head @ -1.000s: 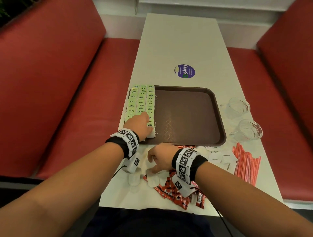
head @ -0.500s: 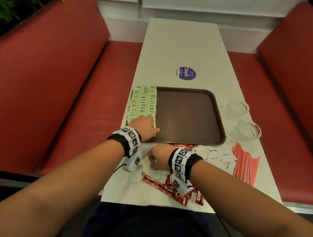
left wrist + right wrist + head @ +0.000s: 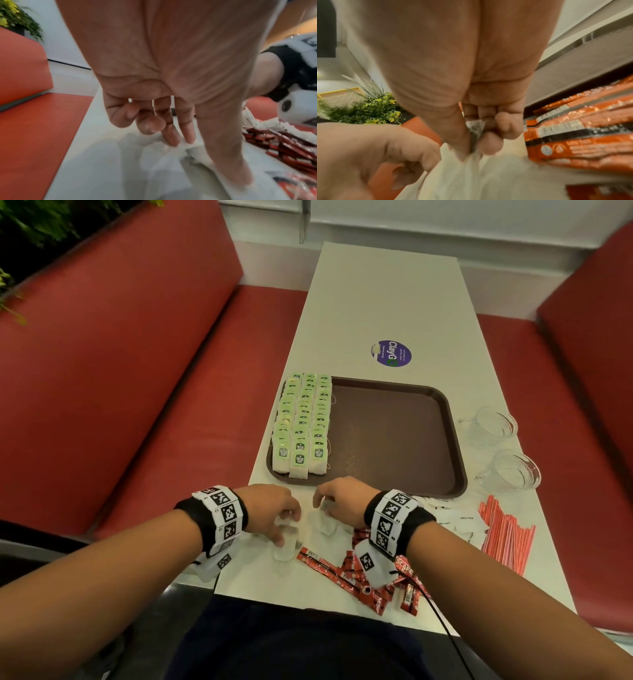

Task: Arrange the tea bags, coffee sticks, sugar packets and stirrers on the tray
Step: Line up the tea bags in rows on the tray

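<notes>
Tea bags (image 3: 303, 422) with green tags stand filed in three overlapping rows along the left side of the tray (image 3: 404, 440); we judge this the only group arranged so far. The rest of the tray floor is bare. Near the tray's front edge, on the table (image 3: 387, 302), two or three pale loose bags (image 3: 284, 547) remain. Our left hand (image 3: 272, 513) reaches down with fingers (image 3: 171, 136) loosely curved onto one; whether they grip it we cannot tell. Our right hand (image 3: 342, 499) pinches a bag's top edge between thumb and fingers (image 3: 489, 143). Coffee sticks (image 3: 356, 580), sugar packets (image 3: 459, 523) and stirrers (image 3: 507, 532) lie in front of and right of the tray, untouched. We rate the task under half done
</notes>
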### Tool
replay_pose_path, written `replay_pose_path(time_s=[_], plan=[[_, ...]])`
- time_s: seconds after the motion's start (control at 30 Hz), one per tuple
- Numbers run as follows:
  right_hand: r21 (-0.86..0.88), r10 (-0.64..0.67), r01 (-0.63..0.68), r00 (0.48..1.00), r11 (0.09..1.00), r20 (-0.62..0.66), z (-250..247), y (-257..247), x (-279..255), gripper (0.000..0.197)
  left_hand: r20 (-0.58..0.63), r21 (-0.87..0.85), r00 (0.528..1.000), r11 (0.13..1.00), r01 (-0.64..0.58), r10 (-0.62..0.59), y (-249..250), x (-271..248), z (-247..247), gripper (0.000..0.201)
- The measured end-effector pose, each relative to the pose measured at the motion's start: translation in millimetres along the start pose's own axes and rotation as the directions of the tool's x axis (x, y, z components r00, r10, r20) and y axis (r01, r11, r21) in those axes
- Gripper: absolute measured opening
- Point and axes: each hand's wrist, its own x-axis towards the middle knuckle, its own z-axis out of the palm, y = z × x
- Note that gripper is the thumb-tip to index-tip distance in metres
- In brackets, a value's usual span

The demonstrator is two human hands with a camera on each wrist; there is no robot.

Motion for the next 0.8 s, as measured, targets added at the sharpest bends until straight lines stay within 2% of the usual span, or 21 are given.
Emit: replay_pose_path(time_s=[0.13, 0.3, 0.37, 0.43, 0.53, 0.7, 0.8], plan=[[-0.003, 0.063, -0.063, 0.998, 0.998, 0.016, -2, 2, -2, 0.028, -0.005, 0.002, 1.000, 1.000, -0.004, 0.004, -1, 3, 4, 0.033], [0.107, 0.078, -0.075, 0.996, 0.991, -0.030, -5, 3, -7, 0.022, -0.062, -0.110, 0.998, 0.994, -0.003, -0.004, -5, 3, -2, 0.012], [0.159, 0.083, -0.077, 0.996, 0.984, -0.033, -6, 1, -8, 0.021, -0.068, -0.131, 0.998, 0.991, -0.011, 0.002, -5, 3, -4, 0.019], [0.201, 0.091, -0.080, 0.995, 0.976, -0.044, -6, 0, -9, 0.018, -0.040, -0.140, 0.999, 0.989, -0.036, 0.031, -4, 4, -2, 0.036], [0.231, 0.093, -0.085, 0.995, 0.969, -0.022, -6, -1, -11, 0.015, -0.005, -0.081, 0.997, 0.993, -0.083, 0.083, 1, 6, 3, 0.050], [0.174, 0.048, -0.050, 0.999, 0.983, 0.014, -5, 6, -13, 0.057, -0.006, -0.053, 0.993, 0.991, -0.121, 0.120, 1, 13, 4, 0.035], [0.147, 0.016, -0.015, 1.000, 0.989, -0.009, -5, 8, -13, 0.063, -0.037, -0.103, 0.993, 0.988, -0.114, 0.110, -1, 15, -1, 0.030]])
